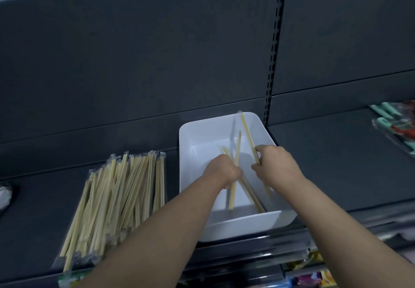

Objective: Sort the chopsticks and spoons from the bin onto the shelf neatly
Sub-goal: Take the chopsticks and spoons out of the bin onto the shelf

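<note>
two hands work inside the white bin point(202, 137) at the front edge of the shelf point(325, 164). left hand point(222, 172) clenches wrapped chopsticks point(233, 197); right hand point(277, 164) pinches another pair point(247, 130). likely the last pickup; next, lay them square on the chopstick pile point(116, 193) beside the bin.

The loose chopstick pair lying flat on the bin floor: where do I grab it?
Pinch the loose pair near its middle, coming straight down from above. It lies flat and diagonal on the bin floor, near end by the front wall, so a grip across its thin width looks surest.
</note>
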Demonstrator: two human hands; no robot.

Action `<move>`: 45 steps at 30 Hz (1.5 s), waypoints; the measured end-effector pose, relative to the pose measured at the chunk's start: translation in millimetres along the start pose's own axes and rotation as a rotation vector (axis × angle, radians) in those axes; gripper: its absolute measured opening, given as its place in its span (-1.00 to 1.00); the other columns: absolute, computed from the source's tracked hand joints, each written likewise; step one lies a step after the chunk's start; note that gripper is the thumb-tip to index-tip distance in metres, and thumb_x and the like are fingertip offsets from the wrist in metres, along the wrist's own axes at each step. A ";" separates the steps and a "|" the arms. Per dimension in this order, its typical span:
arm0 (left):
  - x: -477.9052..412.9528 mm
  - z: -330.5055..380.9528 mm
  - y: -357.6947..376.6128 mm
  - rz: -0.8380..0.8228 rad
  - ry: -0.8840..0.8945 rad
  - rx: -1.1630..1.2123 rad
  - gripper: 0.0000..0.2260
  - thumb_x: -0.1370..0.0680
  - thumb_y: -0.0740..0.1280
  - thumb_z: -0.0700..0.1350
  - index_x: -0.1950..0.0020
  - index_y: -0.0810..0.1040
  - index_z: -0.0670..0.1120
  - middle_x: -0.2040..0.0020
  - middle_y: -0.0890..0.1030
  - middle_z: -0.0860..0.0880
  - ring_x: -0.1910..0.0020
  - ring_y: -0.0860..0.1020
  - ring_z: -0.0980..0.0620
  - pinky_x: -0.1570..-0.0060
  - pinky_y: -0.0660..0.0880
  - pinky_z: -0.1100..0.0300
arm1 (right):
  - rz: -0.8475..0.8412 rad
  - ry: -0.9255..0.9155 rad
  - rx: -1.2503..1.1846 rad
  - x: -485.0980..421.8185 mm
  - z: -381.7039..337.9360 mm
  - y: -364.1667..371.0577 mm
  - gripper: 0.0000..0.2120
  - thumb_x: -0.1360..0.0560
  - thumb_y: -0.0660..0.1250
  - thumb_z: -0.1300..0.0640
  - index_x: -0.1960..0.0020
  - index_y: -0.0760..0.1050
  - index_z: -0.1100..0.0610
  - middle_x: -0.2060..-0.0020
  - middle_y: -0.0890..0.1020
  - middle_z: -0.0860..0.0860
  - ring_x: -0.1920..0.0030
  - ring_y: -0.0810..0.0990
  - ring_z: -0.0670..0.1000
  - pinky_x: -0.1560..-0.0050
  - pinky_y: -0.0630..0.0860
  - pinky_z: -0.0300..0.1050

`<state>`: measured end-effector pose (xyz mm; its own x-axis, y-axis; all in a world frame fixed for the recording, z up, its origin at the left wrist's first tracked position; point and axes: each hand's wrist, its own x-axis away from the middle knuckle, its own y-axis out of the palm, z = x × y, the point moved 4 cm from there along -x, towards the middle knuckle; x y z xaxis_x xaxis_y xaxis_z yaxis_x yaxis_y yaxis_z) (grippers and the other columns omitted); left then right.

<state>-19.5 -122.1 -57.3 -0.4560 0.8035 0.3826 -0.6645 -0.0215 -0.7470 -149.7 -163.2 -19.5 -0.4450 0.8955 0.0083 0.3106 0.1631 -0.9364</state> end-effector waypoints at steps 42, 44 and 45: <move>52.1 -227.8 -170.2 0.426 -0.155 0.055 -0.61 -0.53 0.37 0.06 -0.30 0.52 -0.09 -0.22 0.58 -0.05 -0.16 0.56 -0.05 -0.15 0.50 0.11 | -0.080 -0.356 -0.046 19.1 -235.3 98.3 -0.85 -0.49 0.25 0.16 0.00 0.57 0.14 0.07 0.60 0.08 0.10 0.58 0.12 0.23 0.44 -0.13; 52.9 -222.5 -173.6 0.420 -0.102 0.031 -0.70 -0.53 0.37 0.02 -0.23 0.56 -0.04 -0.16 0.61 -0.02 -0.13 0.57 -0.04 -0.12 0.51 0.12 | -0.002 -0.348 0.017 23.6 -233.2 92.1 -0.81 -0.48 0.23 0.22 -0.02 0.57 0.11 0.08 0.57 0.05 0.06 0.57 0.12 0.25 0.40 -0.15; 52.7 -216.9 -174.3 0.410 -0.067 0.023 -0.78 -0.53 0.37 0.00 -0.14 0.60 -0.02 -0.09 0.63 -0.01 -0.09 0.59 -0.04 -0.11 0.52 0.11 | 0.042 -0.345 0.050 25.8 -230.6 87.5 -0.82 -0.47 0.23 0.22 -0.01 0.56 0.10 0.12 0.53 0.03 0.03 0.56 0.12 0.27 0.37 -0.15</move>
<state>200.7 53.1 -24.9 -0.7229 0.6849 0.0909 -0.4324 -0.3458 -0.8327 59.7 -30.4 -20.3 -0.6928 0.7071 -0.1415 0.2971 0.1011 -0.9495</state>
